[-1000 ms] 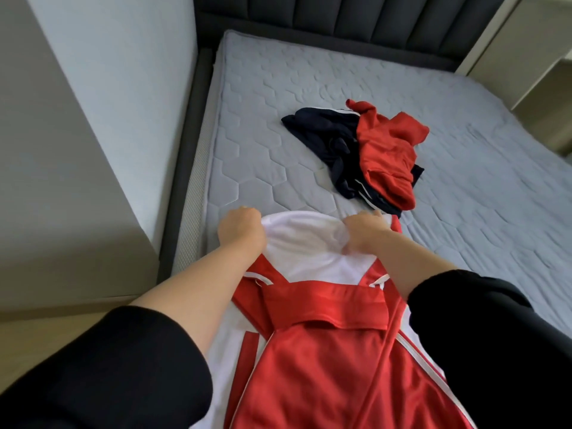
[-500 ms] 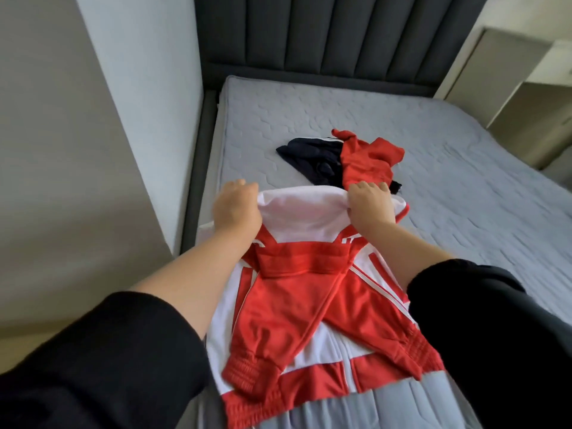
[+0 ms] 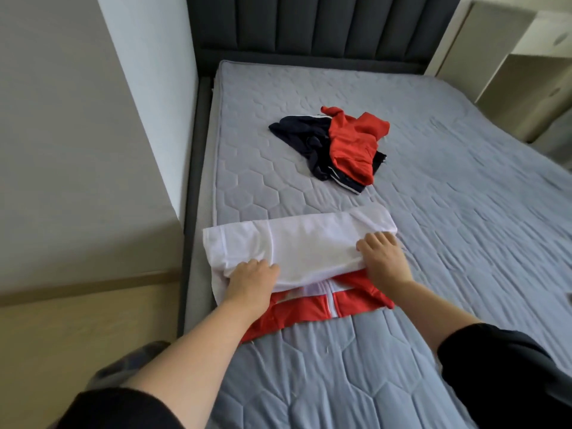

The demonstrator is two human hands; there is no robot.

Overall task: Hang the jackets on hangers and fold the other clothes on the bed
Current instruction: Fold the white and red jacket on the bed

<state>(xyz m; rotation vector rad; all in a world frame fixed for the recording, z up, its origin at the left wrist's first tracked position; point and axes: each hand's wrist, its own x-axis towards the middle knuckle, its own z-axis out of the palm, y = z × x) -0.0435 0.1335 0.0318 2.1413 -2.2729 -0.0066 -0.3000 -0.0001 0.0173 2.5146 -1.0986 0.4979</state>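
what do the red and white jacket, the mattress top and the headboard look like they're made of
The red and white jacket: smooth, faintly shiny knit, likely polyester; the white part looks like thin mesh lining. The mattress top: matte grey quilted fabric, stitched hexagons. The headboard: dark cloth upholstery, padded vertical channels.

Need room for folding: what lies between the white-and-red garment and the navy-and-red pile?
In the head view, only bare quilted mattress separates the garment from the pile.
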